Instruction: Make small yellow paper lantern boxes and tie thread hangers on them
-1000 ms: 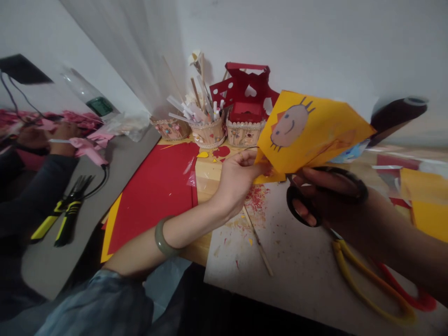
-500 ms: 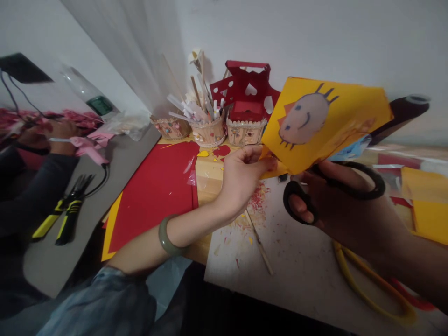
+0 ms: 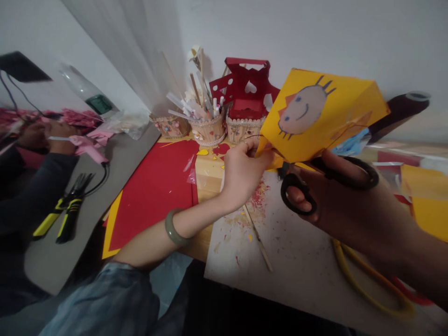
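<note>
My left hand (image 3: 247, 172) pinches the lower left edge of a yellow paper box (image 3: 339, 102), which is held up above the table. A face with a smile and dark hair strokes is drawn on the side turned to me. Black-handled scissors (image 3: 367, 175) are in my right hand (image 3: 329, 191), with fingers through both loops. The handles are spread apart and the blades point left at the box's lower edge, mostly hidden by paper and fingers. I cannot tell whether they touch the paper.
Decorated baskets (image 3: 208, 130) with pens stand behind a red paper sheet (image 3: 154, 191). A red cut-out box (image 3: 248, 88) rests at the back. A thin stick (image 3: 259, 238) and paper scraps lie on the white board (image 3: 290, 284). At left, a co-worker's hand (image 3: 61, 135) is near a pink glue gun (image 3: 87, 144).
The yellow box has tipped slightly and shifted a little to the left at its right end. My right hand with the scissors has moved slightly up and left.
</note>
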Motion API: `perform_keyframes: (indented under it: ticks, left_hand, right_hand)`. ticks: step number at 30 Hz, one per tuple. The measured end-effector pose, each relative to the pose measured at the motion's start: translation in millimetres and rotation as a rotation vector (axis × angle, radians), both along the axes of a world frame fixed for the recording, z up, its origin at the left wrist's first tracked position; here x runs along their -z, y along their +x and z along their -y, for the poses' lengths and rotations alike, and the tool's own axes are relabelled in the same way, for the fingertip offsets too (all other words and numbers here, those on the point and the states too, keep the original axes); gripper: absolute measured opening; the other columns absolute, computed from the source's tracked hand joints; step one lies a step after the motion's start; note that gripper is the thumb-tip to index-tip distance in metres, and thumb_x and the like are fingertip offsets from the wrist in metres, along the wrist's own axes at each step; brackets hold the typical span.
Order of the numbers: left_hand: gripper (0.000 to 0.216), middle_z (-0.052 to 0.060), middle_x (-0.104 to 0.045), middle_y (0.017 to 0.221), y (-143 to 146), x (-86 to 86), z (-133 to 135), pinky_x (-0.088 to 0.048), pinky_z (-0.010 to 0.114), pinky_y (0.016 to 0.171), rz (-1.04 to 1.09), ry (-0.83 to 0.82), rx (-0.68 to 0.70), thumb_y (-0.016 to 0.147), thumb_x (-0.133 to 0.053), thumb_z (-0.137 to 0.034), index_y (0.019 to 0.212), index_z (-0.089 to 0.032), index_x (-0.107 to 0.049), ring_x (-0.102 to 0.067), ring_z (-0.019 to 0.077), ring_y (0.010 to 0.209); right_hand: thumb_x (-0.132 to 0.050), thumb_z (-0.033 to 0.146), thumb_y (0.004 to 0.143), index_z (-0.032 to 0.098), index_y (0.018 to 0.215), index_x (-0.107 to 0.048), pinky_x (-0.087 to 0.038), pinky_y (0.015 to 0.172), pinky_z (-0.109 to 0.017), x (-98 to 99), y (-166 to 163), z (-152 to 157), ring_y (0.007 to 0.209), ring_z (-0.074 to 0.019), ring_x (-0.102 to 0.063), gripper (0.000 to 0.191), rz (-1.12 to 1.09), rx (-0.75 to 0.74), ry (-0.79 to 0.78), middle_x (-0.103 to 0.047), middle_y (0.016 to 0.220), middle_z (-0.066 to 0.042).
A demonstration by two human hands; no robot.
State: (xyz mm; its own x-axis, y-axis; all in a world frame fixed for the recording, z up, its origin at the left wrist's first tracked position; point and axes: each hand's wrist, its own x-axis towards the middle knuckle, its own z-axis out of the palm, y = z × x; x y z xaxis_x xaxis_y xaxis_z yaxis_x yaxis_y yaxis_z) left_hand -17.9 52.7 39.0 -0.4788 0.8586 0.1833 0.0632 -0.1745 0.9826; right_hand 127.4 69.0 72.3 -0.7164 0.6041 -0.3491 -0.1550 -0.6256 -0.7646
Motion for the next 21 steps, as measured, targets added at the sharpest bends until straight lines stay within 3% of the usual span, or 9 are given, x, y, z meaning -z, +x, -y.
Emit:
perform_keyframes:
  ticks: [9,15,18,21]
  left_hand:
    - [0.011,-0.004,-0.054,0.057,-4,9.6,-12,-0.036,0.021,0.056,-0.093,-0.016,-0.01,0.067,-0.057,-0.008,0.06,-0.016,-0.061,-0.046,0.0087,0.057]
    - [0.019,-0.005,-0.049,0.05,-15,14.7,-19,-0.035,0.021,0.052,0.043,-0.012,-0.062,0.068,-0.058,-0.009,0.051,-0.016,-0.052,-0.044,0.0074,0.051]
    - [0.019,-0.004,-0.055,0.054,-19,13.5,-21,-0.041,0.023,0.056,0.196,-0.048,-0.004,0.068,-0.061,-0.01,0.053,-0.016,-0.052,-0.051,0.0086,0.055]
    - [0.014,0.0,-0.062,0.06,-20,8.1,-20,-0.046,0.026,0.061,0.331,-0.077,0.031,0.065,-0.066,-0.01,0.059,-0.016,-0.055,-0.06,0.0125,0.062]
  right_hand:
    - [-0.056,0.044,0.079,0.027,0.093,-0.06,-0.038,0.036,-0.017,1.1,5,-1,0.056,-0.0128,-0.049,0.023,0.092,0.061,0.028,-0.048,0.069,0.001]
    - [-0.052,0.052,0.077,0.026,0.072,-0.057,-0.04,0.043,-0.025,5.6,9,4,0.053,-0.0156,-0.05,0.027,0.224,0.007,0.154,-0.054,0.06,-0.001]
    - [-0.054,0.055,0.074,0.024,0.062,-0.055,-0.037,0.041,-0.026,15.6,22,0,0.047,-0.0154,-0.049,0.034,0.387,-0.105,0.342,-0.054,0.054,-0.002]
    - [-0.066,0.048,0.068,0.024,0.067,-0.063,-0.041,0.043,-0.028,28.5,42,-7,0.047,-0.0174,-0.054,0.024,0.601,-0.13,0.677,-0.06,0.056,-0.003]
